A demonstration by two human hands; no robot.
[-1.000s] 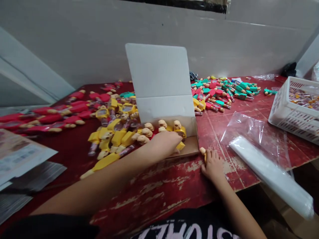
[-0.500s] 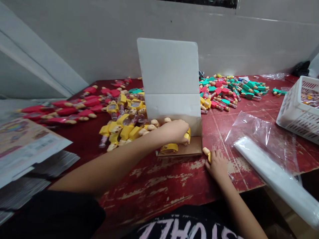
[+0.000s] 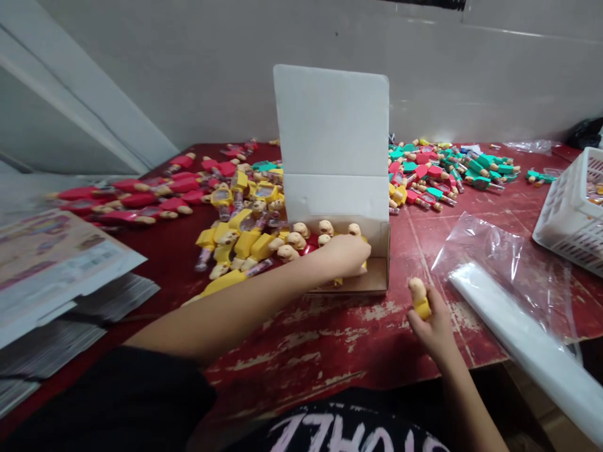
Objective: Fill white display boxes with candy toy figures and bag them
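An open cardboard box (image 3: 379,275) stands on the red table, its white lid (image 3: 332,125) raised. Inside, upright toys with beige animal heads (image 3: 326,227) fill the left and middle; bare cardboard shows at the right. My left hand (image 3: 347,256) reaches into the box, fingers curled downward round a yellow animal-head toy (image 3: 364,258), mostly hidden by the hand. To the right of the box, my right hand (image 3: 436,320) grips another yellow animal-head toy (image 3: 419,298), head up. Left of the box lies a pile of similar yellow toys (image 3: 247,243).
Red toys (image 3: 136,199) lie at the back left, a green and red heap (image 3: 433,169) behind the box. At right are clear plastic bags (image 3: 499,307) and a white basket (image 3: 560,213). Flat printed cartons (image 3: 61,263) are stacked at the left edge.
My right hand has lifted its yellow toy from the table and turned it head up. My left hand stays in the box, slightly shifted. The view has swung a little left.
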